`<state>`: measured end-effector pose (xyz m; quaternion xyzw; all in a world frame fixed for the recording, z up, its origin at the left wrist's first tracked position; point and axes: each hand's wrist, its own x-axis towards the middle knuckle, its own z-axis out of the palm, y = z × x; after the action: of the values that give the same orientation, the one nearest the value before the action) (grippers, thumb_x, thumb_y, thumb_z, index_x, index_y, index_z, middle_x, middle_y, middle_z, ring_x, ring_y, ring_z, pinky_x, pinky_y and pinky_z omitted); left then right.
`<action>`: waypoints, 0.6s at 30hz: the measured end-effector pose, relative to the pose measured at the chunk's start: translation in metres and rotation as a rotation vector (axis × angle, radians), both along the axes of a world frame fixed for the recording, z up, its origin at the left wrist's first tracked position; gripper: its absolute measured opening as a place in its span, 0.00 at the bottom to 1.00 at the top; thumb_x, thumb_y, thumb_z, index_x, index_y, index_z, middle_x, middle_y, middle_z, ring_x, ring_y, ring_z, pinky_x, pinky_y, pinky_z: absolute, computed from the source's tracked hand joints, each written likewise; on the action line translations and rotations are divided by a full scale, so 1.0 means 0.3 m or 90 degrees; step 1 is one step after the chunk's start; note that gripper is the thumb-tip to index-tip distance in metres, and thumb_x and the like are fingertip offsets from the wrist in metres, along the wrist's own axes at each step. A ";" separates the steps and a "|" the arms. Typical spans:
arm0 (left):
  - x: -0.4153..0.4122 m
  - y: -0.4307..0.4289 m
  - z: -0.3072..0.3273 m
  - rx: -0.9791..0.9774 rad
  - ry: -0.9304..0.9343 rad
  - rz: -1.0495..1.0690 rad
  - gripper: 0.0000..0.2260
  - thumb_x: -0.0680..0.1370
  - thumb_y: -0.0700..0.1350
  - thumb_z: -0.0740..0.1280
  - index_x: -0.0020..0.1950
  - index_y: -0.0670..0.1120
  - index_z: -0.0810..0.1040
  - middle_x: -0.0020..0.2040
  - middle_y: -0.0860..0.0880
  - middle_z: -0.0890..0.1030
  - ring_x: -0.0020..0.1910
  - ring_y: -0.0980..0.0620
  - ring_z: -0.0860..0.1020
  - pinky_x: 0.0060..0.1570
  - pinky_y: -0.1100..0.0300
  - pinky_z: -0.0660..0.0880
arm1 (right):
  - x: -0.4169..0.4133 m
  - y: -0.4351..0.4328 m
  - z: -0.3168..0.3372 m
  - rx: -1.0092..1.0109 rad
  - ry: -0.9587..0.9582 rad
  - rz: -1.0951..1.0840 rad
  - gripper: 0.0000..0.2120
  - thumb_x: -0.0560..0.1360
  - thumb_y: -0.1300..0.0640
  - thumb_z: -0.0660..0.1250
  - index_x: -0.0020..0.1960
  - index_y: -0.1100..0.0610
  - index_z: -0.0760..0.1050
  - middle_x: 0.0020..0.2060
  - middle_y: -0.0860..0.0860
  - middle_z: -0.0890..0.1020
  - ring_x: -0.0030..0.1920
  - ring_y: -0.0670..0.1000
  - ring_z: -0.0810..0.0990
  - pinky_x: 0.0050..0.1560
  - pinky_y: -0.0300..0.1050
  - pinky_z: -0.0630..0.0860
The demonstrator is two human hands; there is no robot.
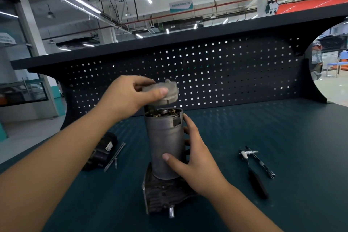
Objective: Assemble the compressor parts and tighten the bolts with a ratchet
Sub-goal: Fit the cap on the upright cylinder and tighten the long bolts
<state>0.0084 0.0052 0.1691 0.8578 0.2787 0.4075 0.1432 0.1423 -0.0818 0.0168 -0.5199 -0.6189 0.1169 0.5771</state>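
A grey metal cylinder (162, 141) of the compressor stands upright on a dark cast base (160, 194) on the bench. Its top is uncovered and shows a bearing and windings inside. My right hand (195, 158) grips the cylinder's right side, thumb across the front. My left hand (128, 98) holds a grey end cap (167, 93) tilted just above the cylinder's top, apart from it. A ratchet (252, 171) with a black handle lies to the right, beside a thin extension bar (264, 165).
A black compressor part (102, 153) and two long bolts (114, 157) lie left of the cylinder. A short steel shaft (171, 212) sticks out of the base toward me. A dark pegboard (207, 73) closes off the back of the teal bench mat (263, 128).
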 end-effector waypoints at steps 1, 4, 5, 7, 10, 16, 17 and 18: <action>-0.001 -0.001 -0.012 -0.010 0.018 0.000 0.27 0.61 0.68 0.71 0.53 0.54 0.80 0.43 0.63 0.80 0.42 0.70 0.77 0.37 0.75 0.68 | -0.001 0.000 0.000 0.001 0.001 0.000 0.43 0.66 0.38 0.68 0.71 0.30 0.42 0.70 0.36 0.61 0.68 0.41 0.66 0.65 0.50 0.70; -0.003 0.000 -0.046 -0.033 0.034 -0.004 0.28 0.59 0.70 0.70 0.52 0.54 0.81 0.43 0.62 0.81 0.44 0.69 0.78 0.40 0.73 0.70 | -0.002 0.000 0.000 0.004 0.004 -0.001 0.43 0.66 0.39 0.68 0.71 0.31 0.43 0.70 0.36 0.62 0.68 0.41 0.66 0.65 0.50 0.70; -0.004 0.002 -0.051 -0.031 0.043 0.000 0.29 0.59 0.70 0.69 0.53 0.54 0.81 0.45 0.62 0.81 0.45 0.67 0.78 0.43 0.71 0.71 | -0.003 -0.001 0.000 0.002 0.004 -0.002 0.43 0.66 0.39 0.68 0.71 0.31 0.43 0.70 0.36 0.62 0.68 0.41 0.66 0.65 0.50 0.70; -0.005 0.007 -0.056 -0.032 0.058 0.006 0.33 0.57 0.73 0.68 0.54 0.54 0.81 0.47 0.61 0.81 0.48 0.64 0.78 0.47 0.67 0.72 | -0.003 -0.001 -0.002 -0.003 0.006 -0.002 0.43 0.66 0.38 0.68 0.70 0.30 0.43 0.70 0.36 0.62 0.67 0.41 0.67 0.65 0.50 0.71; -0.007 0.010 -0.057 -0.028 0.072 0.013 0.33 0.56 0.73 0.67 0.54 0.54 0.81 0.48 0.60 0.81 0.49 0.63 0.78 0.49 0.66 0.73 | -0.001 0.000 -0.002 -0.001 0.006 -0.004 0.43 0.66 0.39 0.68 0.71 0.31 0.43 0.71 0.37 0.62 0.68 0.42 0.67 0.65 0.50 0.70; -0.003 -0.010 -0.062 -0.026 0.086 0.017 0.32 0.56 0.75 0.66 0.50 0.56 0.81 0.45 0.62 0.81 0.46 0.66 0.78 0.42 0.70 0.72 | -0.004 0.000 -0.003 0.001 0.004 -0.004 0.43 0.67 0.40 0.69 0.71 0.31 0.43 0.70 0.36 0.62 0.67 0.41 0.67 0.65 0.49 0.71; -0.003 -0.015 -0.062 -0.024 0.089 0.016 0.31 0.55 0.75 0.64 0.49 0.56 0.81 0.44 0.63 0.80 0.45 0.67 0.77 0.41 0.70 0.71 | -0.004 -0.001 -0.002 0.001 0.005 -0.004 0.43 0.67 0.40 0.69 0.71 0.31 0.44 0.70 0.36 0.62 0.67 0.41 0.67 0.65 0.49 0.70; -0.003 -0.019 -0.063 -0.026 0.090 0.016 0.29 0.55 0.74 0.63 0.47 0.58 0.80 0.43 0.64 0.80 0.45 0.68 0.77 0.41 0.70 0.71 | -0.004 -0.001 -0.002 0.000 0.006 -0.004 0.43 0.67 0.40 0.69 0.71 0.31 0.44 0.70 0.36 0.62 0.67 0.40 0.67 0.65 0.49 0.70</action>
<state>0.0076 -0.0006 0.1503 0.8777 0.3069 0.3423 0.1353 0.1411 -0.0821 0.0163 -0.5213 -0.6146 0.1170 0.5804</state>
